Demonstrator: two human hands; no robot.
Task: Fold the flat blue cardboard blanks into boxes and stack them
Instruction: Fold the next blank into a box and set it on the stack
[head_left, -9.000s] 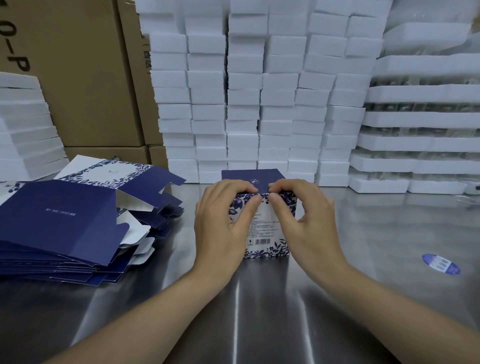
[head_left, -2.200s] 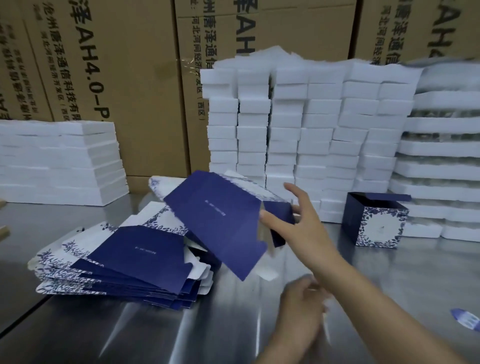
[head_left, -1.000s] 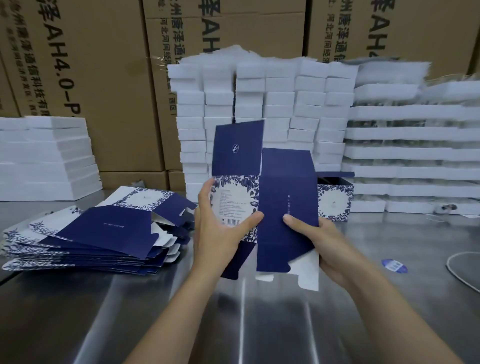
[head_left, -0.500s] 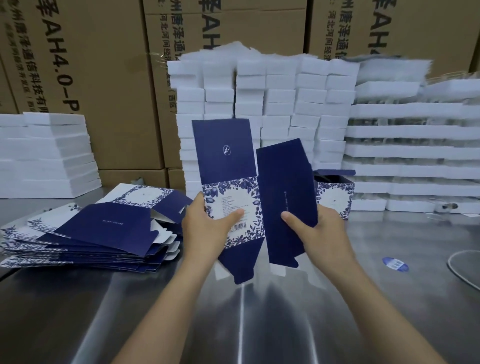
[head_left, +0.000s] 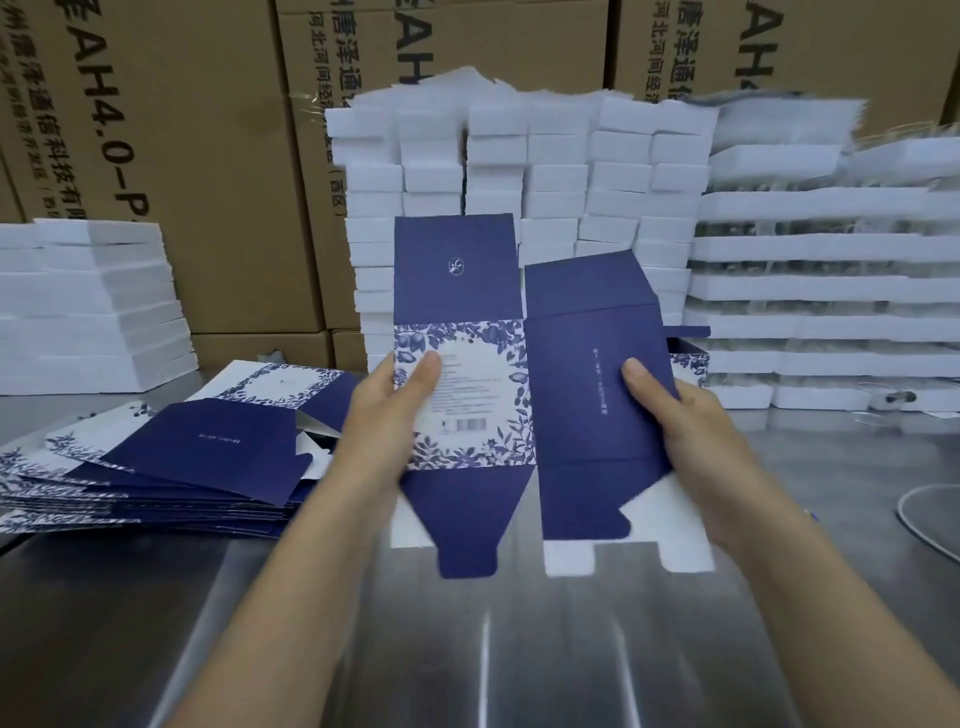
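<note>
The blank looks light and thin, stiff across each panel yet ready to bend at its scored creases and easily dented at the loose flaps, so the side panels seem the place to hold. The left grip pinches the flowered panel at the blank's 9 o'clock edge, thumb on the front; the right grip clasps the plain blue panel at 3 o'clock. The blank stands upright between them above the desk — the pile of flat blanks lies at 9 o'clock.
</note>
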